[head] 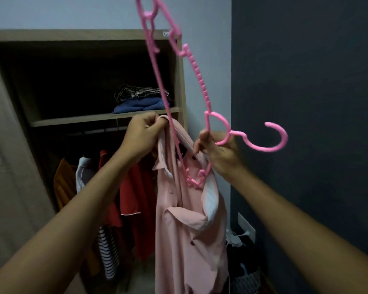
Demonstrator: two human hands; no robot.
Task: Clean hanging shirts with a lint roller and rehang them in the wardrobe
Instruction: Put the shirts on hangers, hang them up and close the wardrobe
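- Shirt (179, 230): pink, held up in front of the wardrobe's (182, 81) right side. It hangs limp below both hands with the collar flopped open.
- Hanger (202, 81): pink plastic, tilted steeply. One end runs out of the top of view and the other sits down inside the shirt's neck opening. The hook points right, across the dark wall (306, 102).
- Left hand (145, 136): arm stretched forward and up, fingers curled tight. It pinches the shirt's top edge, right beside the hanger's lower bar.
- Right hand (219, 151): raised to about the same height, just right of the shirt. Fingers are curled round the hanger at the loop below the hook. The fingertips also touch the fabric; can't tell if they pinch it.
- The hands are near each other, with the neck opening between them.
- Wardrobe is open, wood finish. The shelf (72, 120) carries a folded blue cloth (140, 105) with a dark pile (136, 92) on top.
- Below the shelf hang an orange top (62, 181), a white top (82, 172), a red top (134, 187) and a striped top (108, 251). All are left of and behind the shirt. The left forearm and the shirt cover part of the red one.
- Low right: a socket (245, 229) on the pale wall and a basket (246, 279) on the floor, partly hidden by the shirt.
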